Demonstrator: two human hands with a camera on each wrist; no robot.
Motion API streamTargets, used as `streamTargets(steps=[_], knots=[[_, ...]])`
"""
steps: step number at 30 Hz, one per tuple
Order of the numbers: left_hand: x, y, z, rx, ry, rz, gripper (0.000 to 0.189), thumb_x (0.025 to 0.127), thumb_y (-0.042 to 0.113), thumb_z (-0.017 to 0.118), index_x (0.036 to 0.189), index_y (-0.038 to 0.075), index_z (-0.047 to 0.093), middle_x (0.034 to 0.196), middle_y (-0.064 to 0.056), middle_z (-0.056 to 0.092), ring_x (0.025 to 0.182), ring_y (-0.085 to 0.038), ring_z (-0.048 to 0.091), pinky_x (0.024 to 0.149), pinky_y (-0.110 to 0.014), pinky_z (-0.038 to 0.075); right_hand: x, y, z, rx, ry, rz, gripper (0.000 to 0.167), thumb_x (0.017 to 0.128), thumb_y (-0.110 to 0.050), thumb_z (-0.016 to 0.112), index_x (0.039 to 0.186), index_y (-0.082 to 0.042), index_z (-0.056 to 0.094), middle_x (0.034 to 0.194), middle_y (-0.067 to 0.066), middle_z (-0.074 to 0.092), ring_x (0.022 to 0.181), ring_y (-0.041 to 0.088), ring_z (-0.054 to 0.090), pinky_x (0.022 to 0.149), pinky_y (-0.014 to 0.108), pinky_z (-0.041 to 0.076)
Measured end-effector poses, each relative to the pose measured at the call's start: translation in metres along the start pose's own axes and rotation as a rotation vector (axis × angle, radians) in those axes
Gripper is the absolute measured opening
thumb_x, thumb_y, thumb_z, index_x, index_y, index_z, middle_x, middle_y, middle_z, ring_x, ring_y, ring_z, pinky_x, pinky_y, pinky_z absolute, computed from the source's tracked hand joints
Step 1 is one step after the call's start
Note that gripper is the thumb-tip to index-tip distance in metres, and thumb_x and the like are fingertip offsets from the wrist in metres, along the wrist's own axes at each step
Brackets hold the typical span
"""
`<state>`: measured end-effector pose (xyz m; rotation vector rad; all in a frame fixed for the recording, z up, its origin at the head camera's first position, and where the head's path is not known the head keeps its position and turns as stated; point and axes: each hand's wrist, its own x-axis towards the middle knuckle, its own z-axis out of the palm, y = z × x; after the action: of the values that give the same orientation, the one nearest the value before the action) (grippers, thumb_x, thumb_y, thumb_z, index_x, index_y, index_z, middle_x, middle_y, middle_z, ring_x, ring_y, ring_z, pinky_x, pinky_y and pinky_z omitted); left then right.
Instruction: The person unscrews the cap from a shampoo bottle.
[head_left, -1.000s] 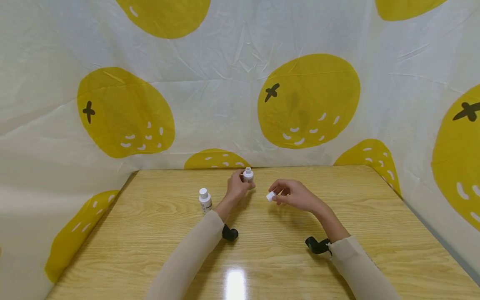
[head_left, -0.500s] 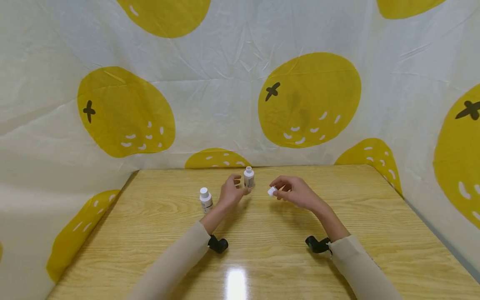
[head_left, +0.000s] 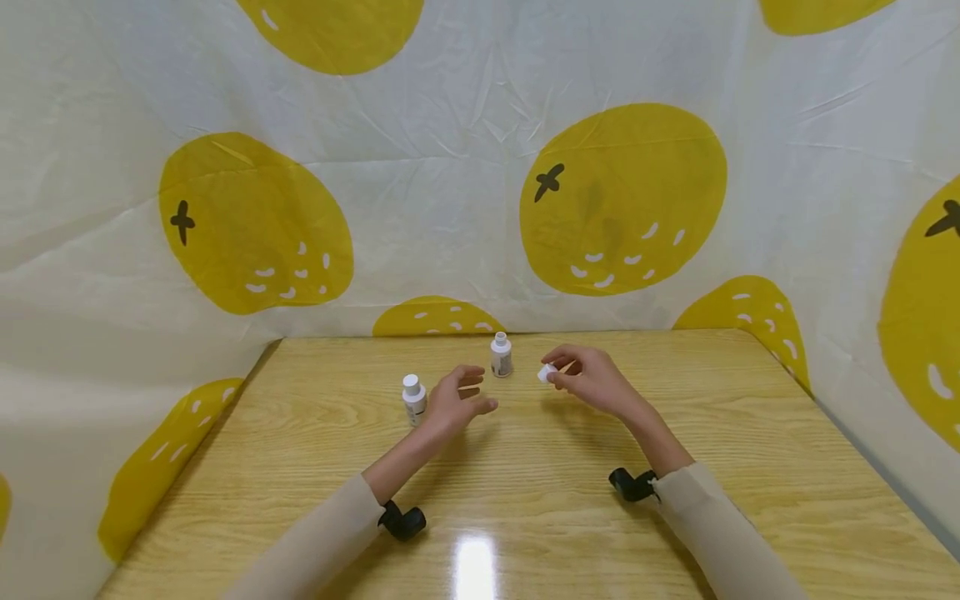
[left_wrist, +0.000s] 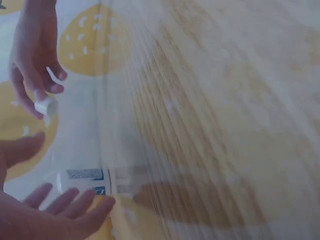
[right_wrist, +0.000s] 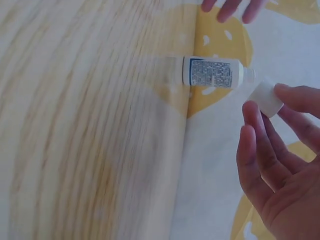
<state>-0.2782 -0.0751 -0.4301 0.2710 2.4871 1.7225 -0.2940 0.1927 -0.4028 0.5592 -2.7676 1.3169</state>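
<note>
An uncapped white bottle [head_left: 501, 357] stands upright near the table's back edge; its printed label [right_wrist: 211, 73] shows in the right wrist view. My right hand [head_left: 592, 379] pinches a white bottle cap [right_wrist: 267, 98] between thumb and fingertips, to the right of that bottle and above the table. In front and to the left of the bottle is my left hand [head_left: 450, 404], fingers spread and loosely bent, with nothing in them. Just behind my left hand, on its left side, a second white bottle [head_left: 413, 398] stands with its cap on, its lower part partly hidden by the hand.
The wooden table [head_left: 555, 517] reaches back to a white curtain [head_left: 435, 217] printed with yellow fruit, which also hangs along both sides. A black wrist camera [head_left: 405, 522] sits on the left forearm, another black camera [head_left: 632, 484] on the right.
My left hand has let go of the uncapped bottle and drawn back toward the front left. The bottle stays standing. My right hand still holds the cap, slightly raised.
</note>
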Motion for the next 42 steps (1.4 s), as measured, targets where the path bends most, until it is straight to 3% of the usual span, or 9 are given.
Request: streamTargets(steps=[9,16,25,30,35,42], knots=[[-0.022,-0.003,-0.015,-0.129,-0.129,0.078,0.059,0.094,0.017,0.077,0.147,0.009,0.053,0.151,-0.023,0.053,0.138,-0.044,0.054,0.105,-0.047,0.054,0.019,-0.003,0.004,-0.058,0.01,0.037,0.029,0.098,-0.018,0.071,0.124,-0.005,0.069,0.11,0.017,0.072,0.089,0.037,0.071,0.066,0.031,0.055],[-0.04,-0.009,-0.025,-0.121,-0.108,0.063,0.052,0.094,0.016,0.077,0.142,0.01,0.057,0.146,-0.022,0.057,0.135,-0.043,0.057,0.103,-0.045,0.056,0.034,0.002,0.001,-0.142,0.023,0.024,0.027,0.097,-0.018,0.071,0.118,-0.001,0.071,0.108,0.016,0.073,0.088,0.026,0.068,0.071,0.034,0.057],[-0.063,-0.02,-0.045,-0.084,-0.101,0.02,0.051,0.097,0.022,0.074,0.14,0.002,0.056,0.142,-0.022,0.059,0.128,-0.034,0.063,0.101,-0.039,0.056,0.047,0.008,0.006,-0.179,0.023,0.031,0.026,0.095,-0.02,0.074,0.115,-0.004,0.073,0.108,0.016,0.075,0.091,0.027,0.071,0.075,0.038,0.058],[-0.071,-0.023,-0.058,-0.059,-0.074,0.006,0.054,0.096,0.027,0.075,0.141,0.003,0.055,0.141,-0.021,0.06,0.125,-0.031,0.064,0.101,-0.039,0.056,0.053,0.011,0.01,-0.183,0.014,0.033,0.026,0.095,-0.019,0.073,0.115,-0.003,0.073,0.108,0.017,0.075,0.086,0.024,0.072,0.075,0.039,0.058],[-0.073,-0.025,-0.07,-0.038,-0.026,-0.027,0.049,0.096,0.022,0.075,0.138,0.003,0.058,0.137,-0.019,0.062,0.121,-0.03,0.066,0.1,-0.041,0.057,0.059,0.016,0.012,-0.219,0.009,0.041,0.028,0.094,-0.02,0.074,0.116,-0.003,0.073,0.108,0.017,0.075,0.093,0.028,0.071,0.081,0.043,0.057],[-0.07,-0.029,-0.079,0.05,0.121,-0.116,0.027,0.095,0.02,0.076,0.109,0.002,0.062,0.111,-0.013,0.067,0.1,-0.021,0.067,0.086,-0.041,0.06,0.067,0.021,0.015,-0.251,0.011,0.036,0.027,0.091,-0.015,0.075,0.112,0.001,0.074,0.105,0.017,0.075,0.097,0.031,0.068,0.085,0.046,0.056]])
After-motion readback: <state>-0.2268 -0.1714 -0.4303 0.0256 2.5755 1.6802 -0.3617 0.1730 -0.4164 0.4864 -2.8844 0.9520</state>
